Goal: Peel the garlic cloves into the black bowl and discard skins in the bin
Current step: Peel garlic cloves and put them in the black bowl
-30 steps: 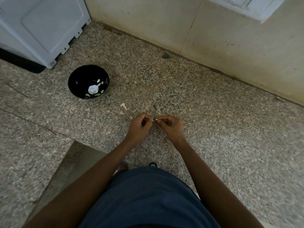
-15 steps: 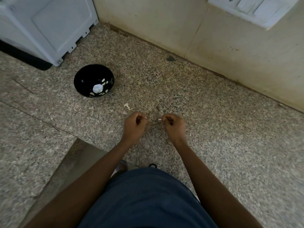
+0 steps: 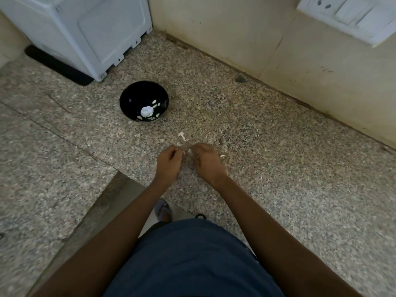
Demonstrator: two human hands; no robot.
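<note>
Peeling garlic over a speckled granite surface, with the black bowl off to our front left.

We see the speckled granite surface (image 3: 278,168) running wide and open to the right, hemmed by the cream wall (image 3: 235,35) behind, the pale grey plastic appliance (image 3: 85,33) at the back left, and its own edge near our body. The glossy round black bowl (image 3: 144,101) holds a whitish garlic head and several peeled cloves. Our left hand (image 3: 169,161) and right hand (image 3: 206,160) hang close together, fingers curled; each seems to pinch something small, though we cannot tell clove from skin. Pale papery skin scraps (image 3: 182,135) lie just beyond the hands. We judge cloves light, firm and slippery once bare, best pinched at the ends; skins are flimsy and drift easily. No bin shows.
</note>
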